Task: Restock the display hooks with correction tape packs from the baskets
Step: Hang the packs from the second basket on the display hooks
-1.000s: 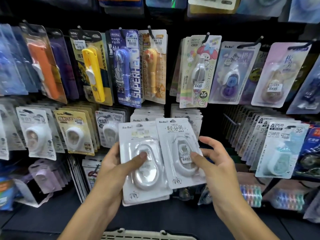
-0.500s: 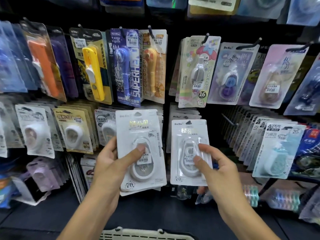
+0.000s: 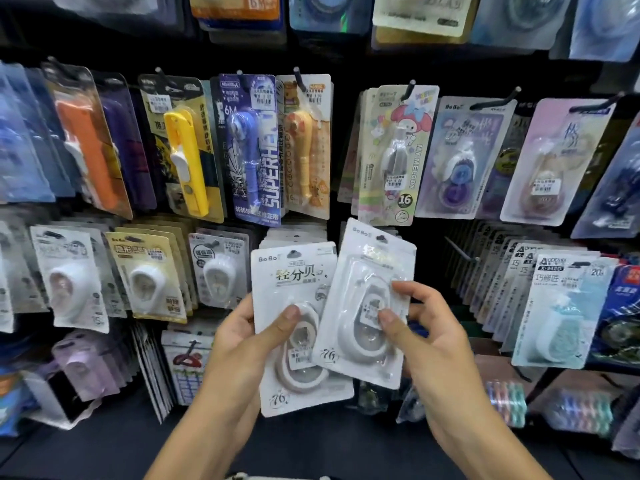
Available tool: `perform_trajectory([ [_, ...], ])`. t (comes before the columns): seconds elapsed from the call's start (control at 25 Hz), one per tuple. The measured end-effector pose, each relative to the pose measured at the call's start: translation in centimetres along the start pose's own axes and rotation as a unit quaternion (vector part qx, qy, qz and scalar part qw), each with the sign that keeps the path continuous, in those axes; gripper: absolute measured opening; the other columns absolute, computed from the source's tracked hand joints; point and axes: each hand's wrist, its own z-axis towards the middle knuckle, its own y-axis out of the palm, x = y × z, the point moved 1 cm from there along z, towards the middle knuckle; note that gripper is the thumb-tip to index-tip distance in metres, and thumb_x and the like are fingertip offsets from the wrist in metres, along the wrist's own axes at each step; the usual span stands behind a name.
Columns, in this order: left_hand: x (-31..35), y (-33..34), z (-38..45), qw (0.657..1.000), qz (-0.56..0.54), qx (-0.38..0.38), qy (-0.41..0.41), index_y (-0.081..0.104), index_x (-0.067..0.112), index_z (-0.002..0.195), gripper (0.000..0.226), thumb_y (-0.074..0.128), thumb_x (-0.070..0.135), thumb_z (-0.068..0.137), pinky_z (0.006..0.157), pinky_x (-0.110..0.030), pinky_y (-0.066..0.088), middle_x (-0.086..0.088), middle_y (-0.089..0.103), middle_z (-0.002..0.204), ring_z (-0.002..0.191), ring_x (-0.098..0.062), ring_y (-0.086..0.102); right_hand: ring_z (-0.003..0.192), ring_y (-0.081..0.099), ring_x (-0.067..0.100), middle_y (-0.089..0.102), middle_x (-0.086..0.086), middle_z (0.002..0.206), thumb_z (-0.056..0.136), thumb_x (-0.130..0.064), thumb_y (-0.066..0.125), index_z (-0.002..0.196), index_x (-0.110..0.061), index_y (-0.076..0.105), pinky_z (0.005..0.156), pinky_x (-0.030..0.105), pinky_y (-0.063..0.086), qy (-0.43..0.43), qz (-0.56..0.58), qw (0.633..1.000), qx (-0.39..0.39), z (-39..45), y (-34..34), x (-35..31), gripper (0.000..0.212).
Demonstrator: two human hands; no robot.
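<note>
My left hand grips a white correction tape pack by its lower left, thumb pressed on the blister. My right hand pinches a second white pack, tilted to the right, and its lower left corner overlaps the first pack. Both packs are held in front of the middle row of hooks, where more white packs of the same kind hang behind them. A bare hook sticks out to the right of those.
Rows of carded correction tapes fill the pegboard: a yellow one, a blue one, a My Melody one, light blue packs at right. A dark shelf lies below. A white basket rim shows at the bottom edge.
The two packs were held apart half a second ago. Now my right hand has tilted its pack and brought it against the left pack, overlapping it. Both hands sit slightly lower.
</note>
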Motion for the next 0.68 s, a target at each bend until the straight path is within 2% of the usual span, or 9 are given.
perform_trajectory([
  [0.12,1.1,-1.5,0.5,0.997,0.004,0.067,0.038,0.078,0.021,0.106,0.033,0.076,0.017,0.073,0.084,-0.049,0.063,-0.009,0.078,0.113,0.099,-0.028,0.077,0.084,0.065,-0.002,0.067,-0.016,0.103,0.094,-0.031,0.068,0.104,-0.053,0.064,0.064,0.015,0.048,0.03,-0.101,0.994,0.02,1.1,-2.6,0.6,0.025],
  [0.2,1.7,-2.2,0.9,0.995,0.021,0.087,0.048,0.08,0.025,0.097,0.027,0.077,0.017,0.071,0.081,-0.045,0.064,-0.007,0.079,0.109,0.098,-0.027,0.077,0.068,0.06,-0.006,0.062,-0.015,0.106,0.095,-0.034,0.066,0.107,-0.052,0.064,0.056,0.014,0.048,0.04,-0.162,0.986,0.004,1.2,-3.0,0.7,0.021],
  [0.24,1.8,-2.3,0.9,0.994,0.036,0.093,0.05,0.08,0.025,0.098,0.028,0.077,0.018,0.071,0.086,-0.047,0.061,-0.007,0.079,0.109,0.099,-0.027,0.077,0.065,0.058,-0.006,0.06,-0.019,0.107,0.094,-0.034,0.066,0.109,-0.051,0.064,0.056,0.01,0.046,0.019,-0.202,0.979,-0.002,1.2,-3.0,0.7,0.022],
  [0.36,1.6,-1.9,0.7,0.991,0.078,0.096,0.045,0.076,0.02,0.108,0.037,0.077,0.019,0.071,0.1,-0.049,0.051,-0.006,0.079,0.111,0.103,-0.027,0.076,0.097,0.058,0.0,0.05,-0.031,0.121,0.097,-0.03,0.064,0.131,-0.041,0.058,0.073,0.006,0.045,-0.001,-0.27,0.962,-0.035,1.7,-2.7,0.4,0.036],
  [0.44,1.5,-1.6,0.6,0.991,0.088,0.085,0.051,0.074,0.019,0.11,0.037,0.076,0.021,0.073,0.097,-0.044,0.052,-0.005,0.079,0.111,0.102,-0.025,0.076,0.121,0.05,0.01,0.034,-0.018,0.148,0.1,-0.03,0.06,0.15,-0.035,0.038,0.092,0.025,0.048,0.034,-0.381,0.922,-0.054,2.1,-2.5,0.7,0.055],
  [0.48,1.4,-1.4,0.6,0.991,0.092,0.077,0.053,0.074,0.02,0.109,0.035,0.075,0.022,0.074,0.093,-0.042,0.053,-0.005,0.079,0.11,0.1,-0.023,0.077,0.135,0.04,0.015,0.021,-0.014,0.158,0.099,-0.034,0.06,0.152,-0.037,0.03,0.104,0.037,0.043,0.029,-0.437,0.898,-0.04,1.9,-2.2,0.6,0.062],
  [0.52,1.3,-1.1,0.5,0.991,0.1,0.07,0.048,0.074,0.021,0.109,0.034,0.074,0.024,0.075,0.089,-0.04,0.054,-0.004,0.08,0.109,0.098,-0.023,0.077,0.14,0.035,0.014,0.019,-0.017,0.16,0.095,-0.041,0.063,0.147,-0.043,0.031,0.109,0.041,0.039,-0.009,-0.464,0.885,-0.04,1.5,-1.8,0.4,0.062],
  [0.6,0.9,0.0,0.1,0.989,0.143,0.035,0.018,0.072,0.025,0.109,0.031,0.071,0.031,0.079,0.083,-0.043,0.058,-0.005,0.08,0.108,0.095,-0.025,0.078,0.123,0.056,0.008,0.049,-0.03,0.139,0.081,-0.05,0.073,0.121,-0.051,0.043,0.097,0.036,0.05,-0.008,-0.253,0.961,-0.11,0.3,-0.1,-0.3,0.051],
  [0.68,0.3,1.5,-0.2,0.981,0.193,-0.034,0.004,0.071,0.035,0.11,0.025,0.071,0.039,0.085,0.091,-0.049,0.057,0.001,0.078,0.114,0.102,-0.022,0.076,0.101,0.07,0.014,0.069,-0.016,0.116,0.075,-0.041,0.082,0.109,-0.045,0.05,0.085,0.04,0.059,0.034,-0.089,0.978,-0.186,-0.8,1.9,0.1,0.048],
])
